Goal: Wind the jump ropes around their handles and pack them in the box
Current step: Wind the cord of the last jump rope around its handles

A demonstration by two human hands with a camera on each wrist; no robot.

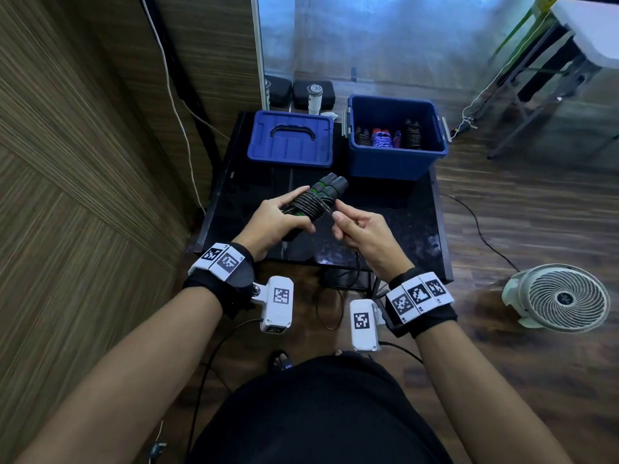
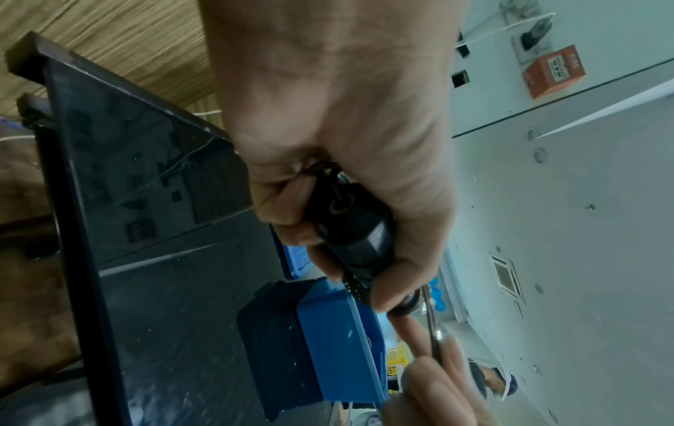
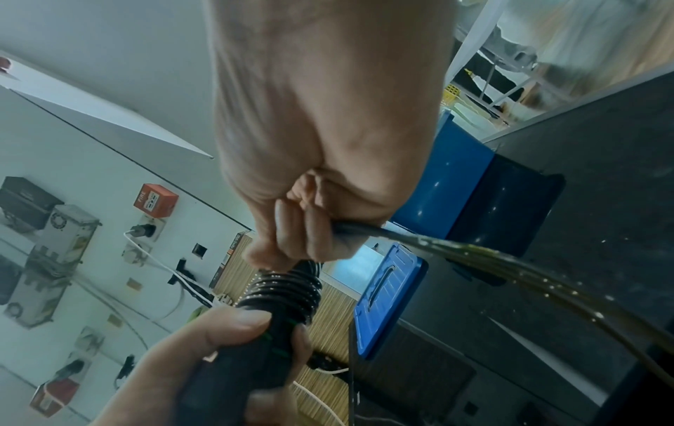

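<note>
Left hand (image 1: 272, 222) clenched round both rope-wound handles (image 1: 316, 199), just before the blue box (image 1: 395, 137). Right hand (image 1: 365, 234) pinches the loose rope (image 3: 474, 256).

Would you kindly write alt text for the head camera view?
Left hand grips paired black jump rope handles while the right hand pinches the loose rope, winding it. Behind, on a black table, sit a blue lid and an open blue box holding wound ropes.
</note>
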